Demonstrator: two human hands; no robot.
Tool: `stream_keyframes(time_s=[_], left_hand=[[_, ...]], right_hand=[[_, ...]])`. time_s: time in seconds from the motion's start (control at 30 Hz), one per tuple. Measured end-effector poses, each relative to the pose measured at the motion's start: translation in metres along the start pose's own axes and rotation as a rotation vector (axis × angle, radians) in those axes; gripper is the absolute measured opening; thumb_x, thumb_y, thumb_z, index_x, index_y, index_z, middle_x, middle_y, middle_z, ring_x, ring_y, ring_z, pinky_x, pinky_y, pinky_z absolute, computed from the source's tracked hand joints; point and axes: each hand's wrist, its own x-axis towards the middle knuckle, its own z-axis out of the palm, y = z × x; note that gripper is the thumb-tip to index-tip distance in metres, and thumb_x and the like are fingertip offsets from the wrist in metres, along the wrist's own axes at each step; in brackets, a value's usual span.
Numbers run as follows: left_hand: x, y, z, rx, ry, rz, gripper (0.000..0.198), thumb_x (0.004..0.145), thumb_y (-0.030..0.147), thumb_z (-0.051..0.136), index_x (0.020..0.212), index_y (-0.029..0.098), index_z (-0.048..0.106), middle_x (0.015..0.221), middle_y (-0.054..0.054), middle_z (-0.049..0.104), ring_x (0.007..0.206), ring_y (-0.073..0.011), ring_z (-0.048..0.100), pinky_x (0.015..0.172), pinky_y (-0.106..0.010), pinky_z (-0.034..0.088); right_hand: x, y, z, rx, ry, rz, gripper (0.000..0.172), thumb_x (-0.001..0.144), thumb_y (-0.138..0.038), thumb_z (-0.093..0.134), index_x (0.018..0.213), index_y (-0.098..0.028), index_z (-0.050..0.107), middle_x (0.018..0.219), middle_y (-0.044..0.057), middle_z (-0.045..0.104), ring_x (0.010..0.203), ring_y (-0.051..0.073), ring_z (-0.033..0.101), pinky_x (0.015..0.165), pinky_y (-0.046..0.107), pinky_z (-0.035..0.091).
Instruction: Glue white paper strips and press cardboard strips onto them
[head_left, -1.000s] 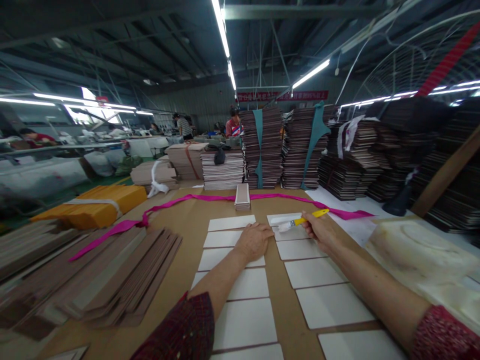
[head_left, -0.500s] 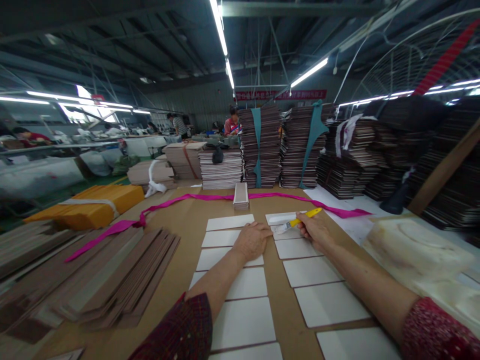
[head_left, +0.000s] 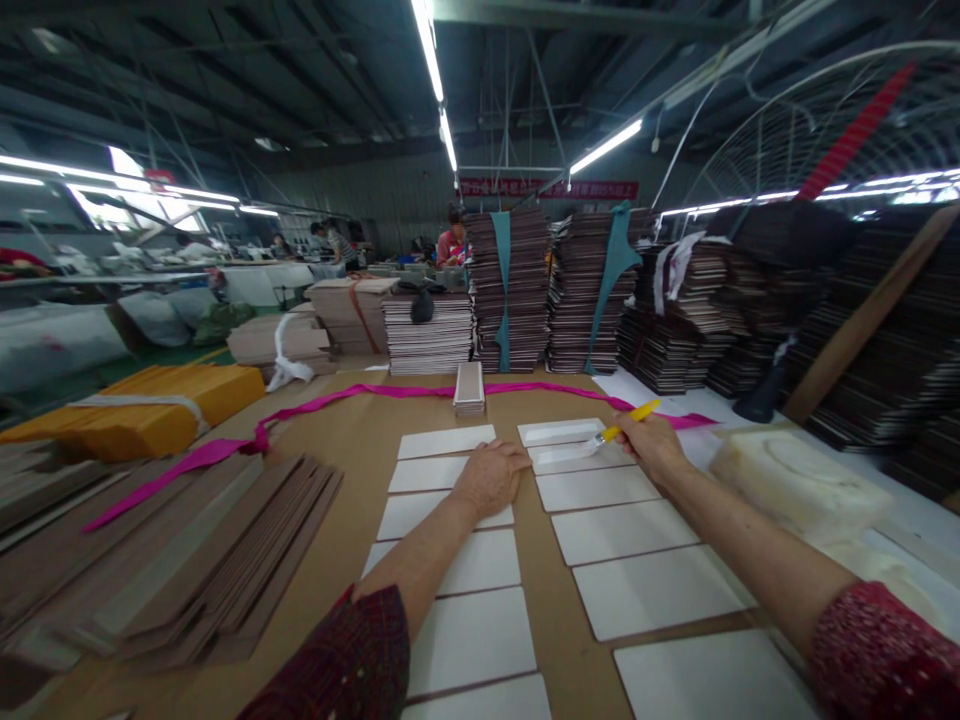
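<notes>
My right hand point(head_left: 651, 446) grips a paintbrush point(head_left: 634, 420) with a yellow handle. Its pale bristles rest on a white panel point(head_left: 555, 457), second from the far end of the right column, where a wet-looking white streak shows. A similar streak lies on the farthest panel point(head_left: 559, 430). My left hand point(head_left: 491, 478) lies palm down over the left column of white panels point(head_left: 480, 635), holding nothing; its fingers point right, with the fingertips by the left end of the panel under the brush.
A small stack of narrow boards point(head_left: 469, 388) stands beyond the columns, by a magenta strip point(head_left: 360, 392). Brown boards point(head_left: 232, 560) lie left. A whitish, stained container point(head_left: 795, 480) sits right. Tall stacks of dark panels point(head_left: 510, 290) line the back; a person point(head_left: 452, 240) is behind them.
My right hand has drawn the brush rightward along the second panel, leaving a longer white streak. My left hand stays in about the same place on the panels. The view has shifted slightly.
</notes>
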Motion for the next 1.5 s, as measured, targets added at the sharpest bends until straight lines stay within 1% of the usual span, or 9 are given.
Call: stream_keyframes(time_s=[0.3, 0.6, 0.73, 0.87, 0.97, 1.07, 1.17, 1.3, 1.5], left_hand=[[0.0, -0.003, 0.003, -0.014, 0.017, 0.011, 0.032, 0.09, 0.016, 0.049, 0.112, 0.027, 0.069, 0.119, -0.003, 0.069, 0.11, -0.0246, 0.057, 0.096, -0.045, 0.045], [0.0, -0.004, 0.004, -0.034, 0.033, 0.017, 0.032, 0.089, 0.015, 0.048, 0.11, 0.027, 0.07, 0.118, -0.001, 0.069, 0.11, -0.0247, 0.057, 0.095, -0.045, 0.045], [0.0, -0.003, 0.002, -0.047, 0.032, 0.012, 0.031, 0.09, 0.015, 0.049, 0.11, 0.027, 0.07, 0.118, -0.002, 0.069, 0.11, -0.0245, 0.058, 0.095, -0.044, 0.045], [0.004, -0.004, 0.001, -0.061, 0.059, -0.022, 0.029, 0.098, 0.024, 0.042, 0.113, 0.023, 0.067, 0.113, -0.004, 0.071, 0.105, -0.0215, 0.06, 0.094, -0.039, 0.047], [0.009, -0.006, -0.001, -0.047, 0.109, -0.103, 0.032, 0.099, 0.025, 0.037, 0.106, 0.019, 0.068, 0.106, -0.007, 0.071, 0.102, -0.0217, 0.06, 0.095, -0.039, 0.046], [0.008, -0.003, -0.007, -0.023, 0.141, -0.174, 0.027, 0.094, 0.019, 0.041, 0.098, 0.018, 0.068, 0.102, -0.009, 0.07, 0.101, -0.025, 0.059, 0.092, -0.042, 0.047], [-0.004, 0.012, -0.012, -0.04, 0.089, -0.095, 0.022, 0.087, 0.014, 0.049, 0.094, 0.02, 0.069, 0.098, -0.006, 0.069, 0.1, -0.0241, 0.059, 0.091, -0.039, 0.048], [-0.033, 0.039, -0.012, -0.097, 0.004, 0.059, 0.034, 0.083, 0.008, 0.049, 0.109, 0.02, 0.066, 0.11, -0.004, 0.069, 0.105, -0.0197, 0.059, 0.097, -0.033, 0.048], [-0.053, 0.057, -0.008, -0.132, -0.011, 0.071, 0.037, 0.086, 0.007, 0.044, 0.115, 0.018, 0.063, 0.115, -0.007, 0.067, 0.106, -0.0233, 0.059, 0.096, -0.04, 0.048]], right_hand=[[0.008, -0.006, -0.032, -0.329, 0.082, -0.035, 0.034, 0.083, -0.042, 0.064, 0.06, -0.017, 0.063, 0.049, 0.004, 0.062, 0.046, 0.016, 0.056, 0.048, 0.028, 0.04], [0.009, -0.018, -0.046, -0.506, 0.152, -0.095, 0.035, 0.08, -0.039, 0.065, 0.051, -0.021, 0.06, 0.047, 0.005, 0.055, 0.065, 0.026, 0.062, 0.06, 0.032, 0.038], [0.006, -0.016, -0.05, -0.419, 0.176, -0.088, 0.036, 0.082, -0.04, 0.065, 0.052, -0.02, 0.06, 0.049, 0.006, 0.057, 0.063, 0.025, 0.061, 0.059, 0.032, 0.039], [-0.008, -0.014, -0.05, -0.203, 0.182, -0.042, 0.031, 0.083, -0.041, 0.064, 0.063, -0.017, 0.063, 0.054, 0.005, 0.062, 0.053, 0.018, 0.058, 0.051, 0.028, 0.042], [-0.026, -0.017, -0.045, 0.009, 0.128, -0.018, 0.023, 0.086, -0.036, 0.061, 0.074, -0.016, 0.062, 0.061, 0.003, 0.064, 0.048, 0.012, 0.054, 0.044, 0.022, 0.042], [-0.046, -0.021, -0.039, 0.156, 0.048, 0.024, 0.02, 0.086, -0.032, 0.06, 0.075, -0.016, 0.06, 0.058, 0.001, 0.062, 0.044, 0.009, 0.05, 0.039, 0.018, 0.038], [-0.061, -0.023, -0.032, 0.233, -0.035, 0.063, 0.02, 0.086, -0.031, 0.062, 0.073, -0.015, 0.06, 0.058, 0.001, 0.062, 0.042, 0.007, 0.049, 0.036, 0.016, 0.037], [-0.073, -0.022, -0.024, 0.249, -0.102, 0.092, 0.025, 0.086, -0.03, 0.062, 0.068, -0.014, 0.062, 0.057, 0.002, 0.063, 0.04, 0.006, 0.049, 0.034, 0.015, 0.037], [-0.088, -0.021, -0.012, 0.232, -0.207, 0.1, 0.028, 0.088, -0.029, 0.062, 0.065, -0.012, 0.062, 0.055, 0.001, 0.061, 0.038, 0.005, 0.047, 0.034, 0.013, 0.035]])
